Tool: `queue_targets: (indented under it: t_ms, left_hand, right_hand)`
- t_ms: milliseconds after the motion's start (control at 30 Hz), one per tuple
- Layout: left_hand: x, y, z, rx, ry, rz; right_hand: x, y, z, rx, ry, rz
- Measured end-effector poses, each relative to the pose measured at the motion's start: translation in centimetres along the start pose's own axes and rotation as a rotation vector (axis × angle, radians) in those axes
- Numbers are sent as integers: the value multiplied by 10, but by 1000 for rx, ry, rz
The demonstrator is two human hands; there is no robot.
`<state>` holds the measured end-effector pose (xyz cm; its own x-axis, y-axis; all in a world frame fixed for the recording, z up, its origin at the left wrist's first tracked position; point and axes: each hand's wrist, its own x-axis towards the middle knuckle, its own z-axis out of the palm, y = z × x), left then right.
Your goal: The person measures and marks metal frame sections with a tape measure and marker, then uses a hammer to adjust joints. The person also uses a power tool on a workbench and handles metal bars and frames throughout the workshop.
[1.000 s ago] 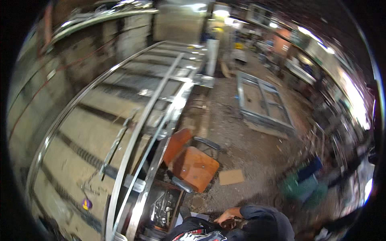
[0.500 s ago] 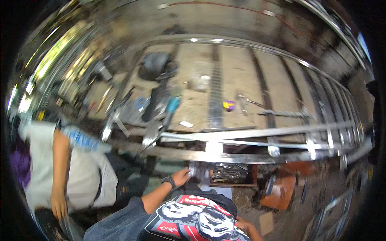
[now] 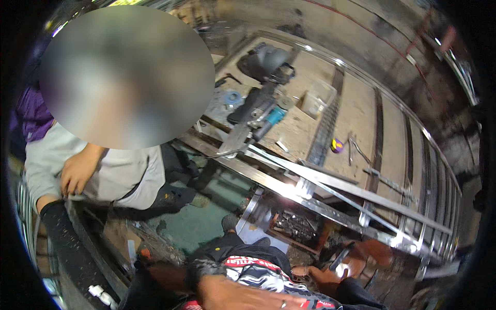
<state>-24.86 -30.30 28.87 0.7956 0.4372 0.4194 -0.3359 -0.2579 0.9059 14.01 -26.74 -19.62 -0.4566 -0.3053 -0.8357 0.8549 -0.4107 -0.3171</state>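
Observation:
My left hand [image 3: 248,295], with a dark watch on its wrist and a ring, is held low across my printed black shirt [image 3: 253,271]. Its fingers are stretched out and it holds nothing I can see. At my right side, my right hand [image 3: 323,278] is partly hidden and blurred, close to a dark strip with a bright spot near a brown chair [image 3: 374,253]. Whether it grips anything, I cannot make out. On the metal-framed bench ahead lie a teal angle grinder [image 3: 271,121], a purple and yellow tape measure [image 3: 337,145] and locking pliers [image 3: 357,150].
A co-worker in a grey shirt [image 3: 126,178] sits close on my left. Long metal bars [image 3: 336,187] run along the bench's near edge. Below it stands a tray of metal parts [image 3: 297,227]. A welding mask [image 3: 266,62] and clear plastic box [image 3: 318,98] lie farther back.
My view has swung left, so the bench appears tilted and farther right. My left hand has come from beside the bench edge back in front of my torso.

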Motion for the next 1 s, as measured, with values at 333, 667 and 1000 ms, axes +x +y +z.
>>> queue_targets:
  t_ms: [333, 667, 1000]
  left_hand:
    - [-76, 20, -59, -64, 187, 311]
    - [-194, 2, -101, -37, 552, 59]
    - [-219, -48, -179, 271, 692, -271]
  right_hand:
    - [23, -222, -5, -186, 499, -135]
    - [38, -327, 24, -136, 630, -154]
    - [46, -237, 73, 157, 678, -141]
